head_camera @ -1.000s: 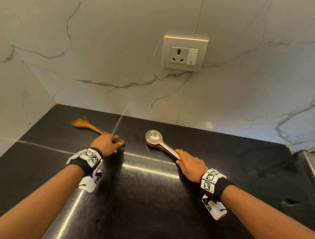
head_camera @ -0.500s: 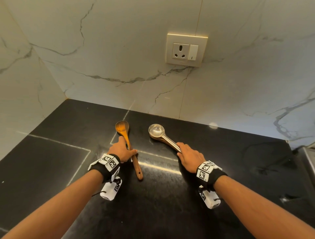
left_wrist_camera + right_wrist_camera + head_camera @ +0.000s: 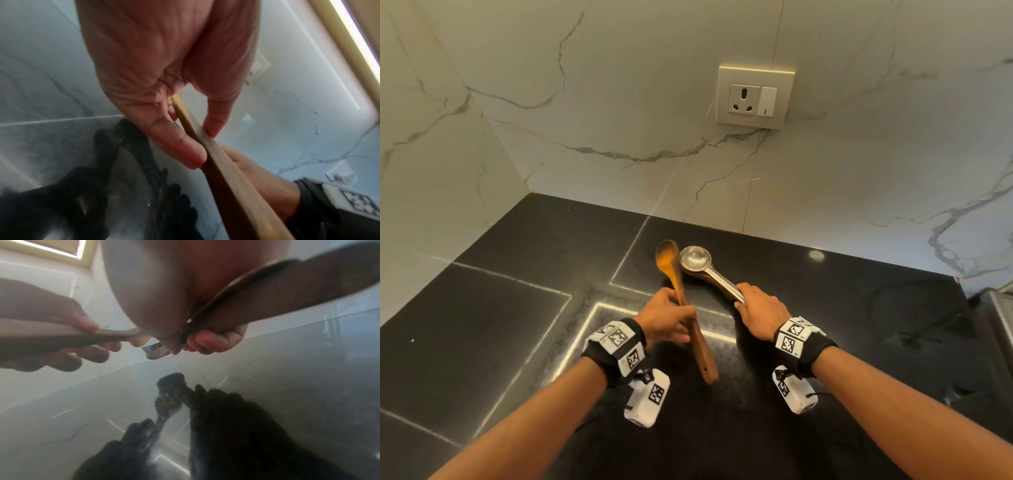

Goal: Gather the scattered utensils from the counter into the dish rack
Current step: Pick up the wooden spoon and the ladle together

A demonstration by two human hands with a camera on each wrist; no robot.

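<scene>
A wooden spoon [image 3: 681,301] is lifted off the black counter [image 3: 482,308], its bowl pointing at the back wall. My left hand [image 3: 666,317] grips its handle about midway; the left wrist view shows thumb and fingers pinching the wooden handle [image 3: 216,154]. A steel ladle [image 3: 697,258] is lifted just to the right of the wooden bowl, the two bowls nearly touching. My right hand [image 3: 760,310] grips the ladle's handle, and the right wrist view shows fingers curled round it [image 3: 205,316]. The dish rack is hard to make out.
A white marble wall with a socket plate [image 3: 755,97] rises behind the counter. A steel edge [image 3: 1000,308], perhaps a sink or rack, shows at the far right. The counter's glossy surface mirrors both hands.
My left hand has carried the wooden spoon from the far left to the middle, beside the ladle. The right hand has kept hold of the ladle and lifted it slightly.
</scene>
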